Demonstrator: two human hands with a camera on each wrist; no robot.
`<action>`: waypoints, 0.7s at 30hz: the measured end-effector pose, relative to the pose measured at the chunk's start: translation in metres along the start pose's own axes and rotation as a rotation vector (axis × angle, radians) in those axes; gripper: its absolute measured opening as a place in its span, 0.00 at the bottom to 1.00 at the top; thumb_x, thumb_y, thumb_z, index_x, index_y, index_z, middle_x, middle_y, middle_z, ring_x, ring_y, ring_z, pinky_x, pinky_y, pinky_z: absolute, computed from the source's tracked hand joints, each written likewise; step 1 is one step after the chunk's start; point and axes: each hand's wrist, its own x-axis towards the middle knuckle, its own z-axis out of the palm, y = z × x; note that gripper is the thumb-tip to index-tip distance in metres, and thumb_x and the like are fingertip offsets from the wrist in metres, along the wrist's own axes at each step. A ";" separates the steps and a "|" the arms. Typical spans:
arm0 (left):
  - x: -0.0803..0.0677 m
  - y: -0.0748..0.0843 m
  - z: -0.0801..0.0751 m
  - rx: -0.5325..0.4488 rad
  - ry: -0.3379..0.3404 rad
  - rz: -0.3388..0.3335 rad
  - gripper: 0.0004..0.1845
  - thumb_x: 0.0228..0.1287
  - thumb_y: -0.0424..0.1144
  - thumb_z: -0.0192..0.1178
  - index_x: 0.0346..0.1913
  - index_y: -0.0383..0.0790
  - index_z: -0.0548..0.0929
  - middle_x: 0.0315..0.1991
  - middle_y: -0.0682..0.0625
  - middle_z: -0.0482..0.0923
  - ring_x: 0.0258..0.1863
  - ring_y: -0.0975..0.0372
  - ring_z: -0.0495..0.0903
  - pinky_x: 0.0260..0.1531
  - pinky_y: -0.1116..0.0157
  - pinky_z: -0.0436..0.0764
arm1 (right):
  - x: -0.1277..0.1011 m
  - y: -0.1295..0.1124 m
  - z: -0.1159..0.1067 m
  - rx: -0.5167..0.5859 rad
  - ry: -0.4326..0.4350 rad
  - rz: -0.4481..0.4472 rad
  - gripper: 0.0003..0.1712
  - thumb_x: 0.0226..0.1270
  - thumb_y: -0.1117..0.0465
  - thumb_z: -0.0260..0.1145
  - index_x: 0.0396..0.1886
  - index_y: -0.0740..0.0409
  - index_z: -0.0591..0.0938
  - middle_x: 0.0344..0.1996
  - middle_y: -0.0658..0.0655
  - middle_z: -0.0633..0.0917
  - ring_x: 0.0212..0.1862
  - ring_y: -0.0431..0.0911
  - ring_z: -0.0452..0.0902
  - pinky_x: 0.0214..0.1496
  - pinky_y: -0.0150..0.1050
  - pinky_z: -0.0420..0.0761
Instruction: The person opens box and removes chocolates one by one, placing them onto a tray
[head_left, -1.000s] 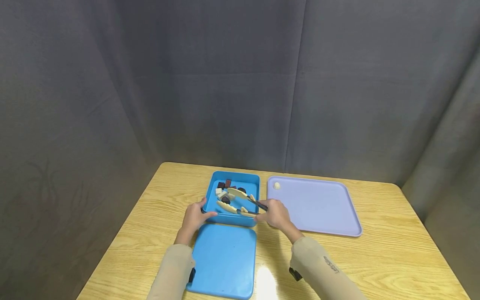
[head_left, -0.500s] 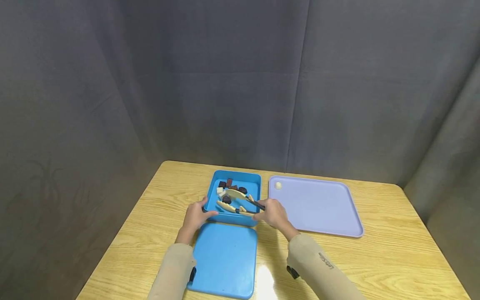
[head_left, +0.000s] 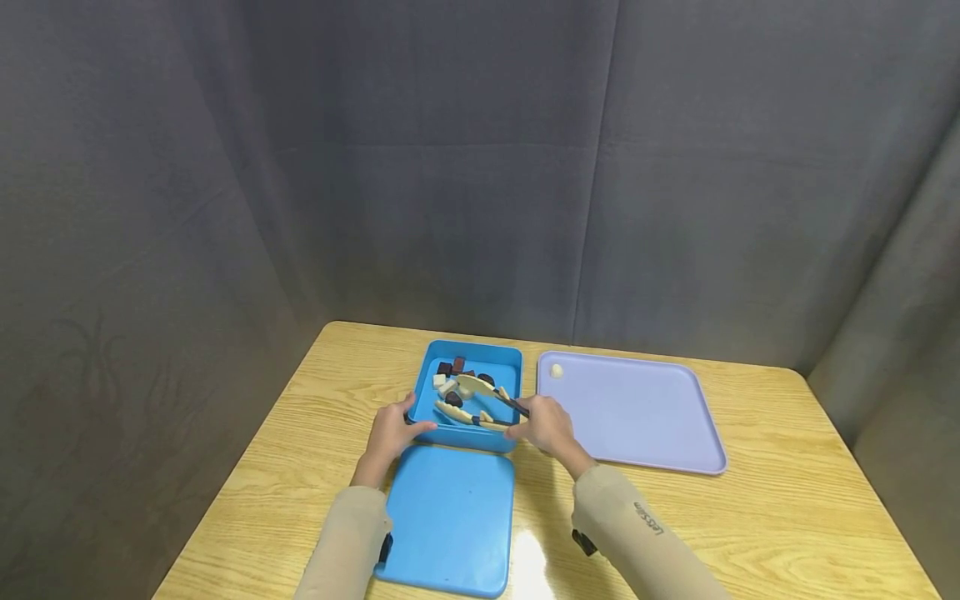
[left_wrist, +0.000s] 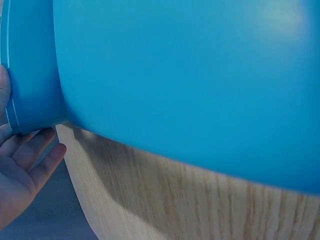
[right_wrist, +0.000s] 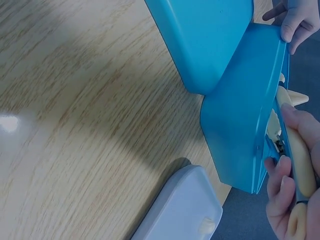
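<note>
Between the right hand's (head_left: 550, 428) fingers: tongs (head_left: 480, 404), gripped, now shifted slightly deeper over the box (head_left: 467, 393) pieces. Left hand (head_left: 390, 435) unchanged, fingers curled round its rim.

A lilac tray (head_left: 637, 417) lies on the wooden surface (head_left: 787, 500), a small pale lump (head_left: 556, 372) in its far corner; grey curtains (head_left: 450, 167) hang behind.
</note>
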 end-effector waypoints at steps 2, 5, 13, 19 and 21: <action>0.000 0.000 0.000 0.004 0.001 0.001 0.39 0.49 0.42 0.67 0.60 0.25 0.63 0.59 0.35 0.63 0.57 0.46 0.64 0.50 0.53 0.69 | 0.000 0.000 0.000 -0.001 0.001 0.005 0.36 0.37 0.53 0.76 0.51 0.61 0.79 0.33 0.55 0.82 0.20 0.42 0.59 0.14 0.33 0.58; -0.001 0.001 -0.001 -0.001 0.002 -0.002 0.38 0.49 0.42 0.67 0.60 0.25 0.63 0.59 0.35 0.63 0.57 0.46 0.64 0.50 0.53 0.69 | 0.000 0.000 0.000 0.001 -0.001 0.006 0.36 0.38 0.53 0.76 0.51 0.61 0.79 0.34 0.55 0.82 0.20 0.42 0.60 0.14 0.33 0.58; -0.002 0.002 -0.002 -0.009 0.007 0.005 0.38 0.49 0.41 0.67 0.60 0.25 0.64 0.59 0.35 0.63 0.57 0.46 0.64 0.51 0.53 0.69 | 0.000 -0.006 -0.001 -0.024 -0.018 -0.010 0.34 0.39 0.54 0.76 0.50 0.60 0.79 0.34 0.55 0.83 0.21 0.42 0.61 0.15 0.33 0.57; -0.001 0.002 -0.001 -0.003 0.004 0.000 0.38 0.50 0.41 0.67 0.60 0.25 0.63 0.59 0.35 0.63 0.57 0.47 0.64 0.51 0.53 0.69 | 0.002 -0.008 -0.001 -0.110 0.002 -0.032 0.34 0.39 0.53 0.76 0.49 0.62 0.79 0.44 0.58 0.81 0.32 0.45 0.74 0.18 0.35 0.67; -0.001 0.002 -0.001 -0.001 0.004 -0.001 0.38 0.50 0.41 0.67 0.60 0.25 0.63 0.59 0.35 0.62 0.57 0.47 0.64 0.51 0.53 0.69 | 0.002 -0.008 0.000 -0.141 0.007 -0.038 0.33 0.39 0.53 0.75 0.49 0.61 0.80 0.45 0.58 0.81 0.37 0.46 0.76 0.21 0.36 0.71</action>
